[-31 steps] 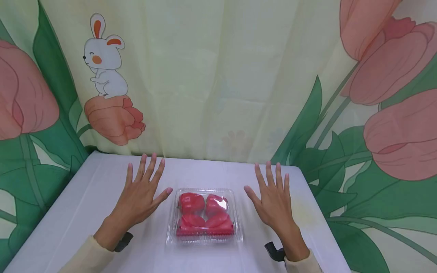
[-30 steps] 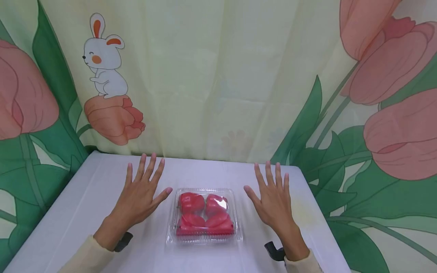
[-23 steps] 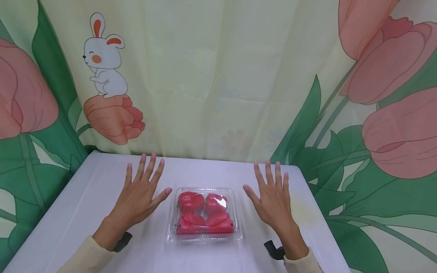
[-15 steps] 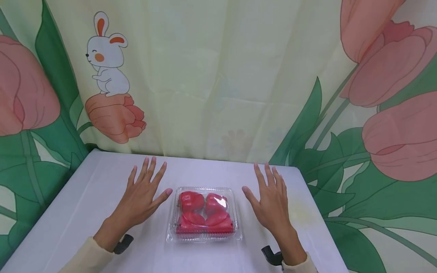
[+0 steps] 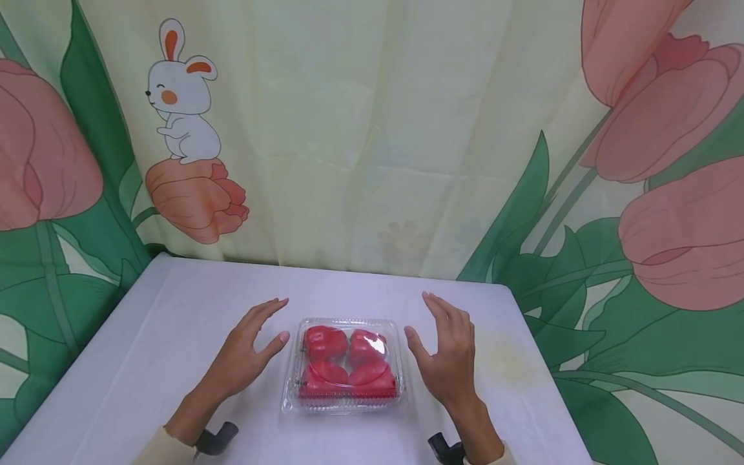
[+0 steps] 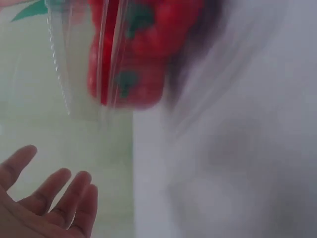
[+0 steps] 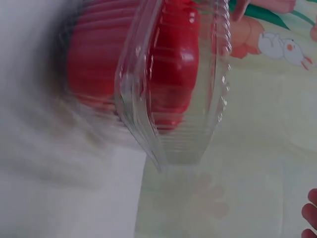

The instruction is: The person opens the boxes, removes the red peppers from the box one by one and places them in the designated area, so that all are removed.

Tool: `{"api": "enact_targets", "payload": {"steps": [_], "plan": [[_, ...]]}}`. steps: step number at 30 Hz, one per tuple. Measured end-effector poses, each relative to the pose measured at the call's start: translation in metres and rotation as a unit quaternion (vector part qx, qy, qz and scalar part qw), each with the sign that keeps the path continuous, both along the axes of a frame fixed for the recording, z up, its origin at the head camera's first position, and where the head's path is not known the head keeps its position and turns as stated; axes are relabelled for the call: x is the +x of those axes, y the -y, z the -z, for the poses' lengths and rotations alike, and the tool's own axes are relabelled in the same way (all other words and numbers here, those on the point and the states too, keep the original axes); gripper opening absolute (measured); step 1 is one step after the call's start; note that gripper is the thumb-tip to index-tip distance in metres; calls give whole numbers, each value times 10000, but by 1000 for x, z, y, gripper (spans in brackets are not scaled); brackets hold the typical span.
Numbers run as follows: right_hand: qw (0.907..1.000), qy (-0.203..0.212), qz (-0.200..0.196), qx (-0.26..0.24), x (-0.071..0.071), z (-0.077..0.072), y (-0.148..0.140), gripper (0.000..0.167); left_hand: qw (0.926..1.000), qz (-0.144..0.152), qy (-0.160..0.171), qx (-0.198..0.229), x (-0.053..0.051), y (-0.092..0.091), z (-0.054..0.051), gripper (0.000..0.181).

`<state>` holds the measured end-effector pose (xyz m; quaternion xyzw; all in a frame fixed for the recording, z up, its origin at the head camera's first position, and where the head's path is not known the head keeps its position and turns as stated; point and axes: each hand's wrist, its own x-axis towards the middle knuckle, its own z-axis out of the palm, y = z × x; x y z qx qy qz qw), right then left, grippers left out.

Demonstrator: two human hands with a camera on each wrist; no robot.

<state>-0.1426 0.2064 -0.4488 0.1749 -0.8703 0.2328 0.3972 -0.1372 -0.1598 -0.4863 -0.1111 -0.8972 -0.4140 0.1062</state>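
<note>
A clear plastic clamshell container [image 5: 293,391] lies flat on the table with its lid down. Through the plastic show several red bell peppers [image 5: 327,344], whose green stems appear in the left wrist view, where the peppers [image 6: 143,87] are partly blurred. To the container's left hovers my left hand [image 5: 238,355], fingers loosely bent, thumb pointing at the box but apart from it. On the other side my right hand [image 5: 449,355] mirrors it, also holding nothing. Only a few fingertips [image 7: 311,213] of the right hand enter the right wrist view, beside the container's ridged wall [image 7: 133,99].
A white-covered table [image 5: 192,290] extends around the container. Behind it hangs a pale curtain [image 5: 372,161] printed with tulips and a rabbit. A black curved piece [image 5: 217,439] sits at the left wrist, and a similar black piece [image 5: 444,447] at the right.
Both hands, earlier spread flat with fingers pointing away, have drawn nearer to the container's sides. Their fingers now bend slightly and palms turn inward. The container has stayed in place.
</note>
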Motion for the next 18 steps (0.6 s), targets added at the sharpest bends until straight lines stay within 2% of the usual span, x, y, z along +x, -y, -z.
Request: {"api": "enact_targets", "payload": {"steps": [4,6,9,11,16,18], "plan": [[9992,-208,-103,-339,7,7,8,59,9948,-63,426,921,4,-5,16,57],[9982,-239,-138,-532,12,10,13,56,9874,-165,765,1377,5,-7,23,54],[9965,-350,-191,-735,18,12,21,54,9719,-257,1186,2018,6,-8,33,52],[9955,-461,-203,-802,21,13,25,53,9633,-271,1313,2324,7,-9,39,52],[9933,-709,-198,-893,30,19,36,55,9498,-85,1430,2783,8,-9,53,55],[9929,-721,-198,-922,33,22,41,56,9395,-11,1580,3038,9,-9,57,56]]}}
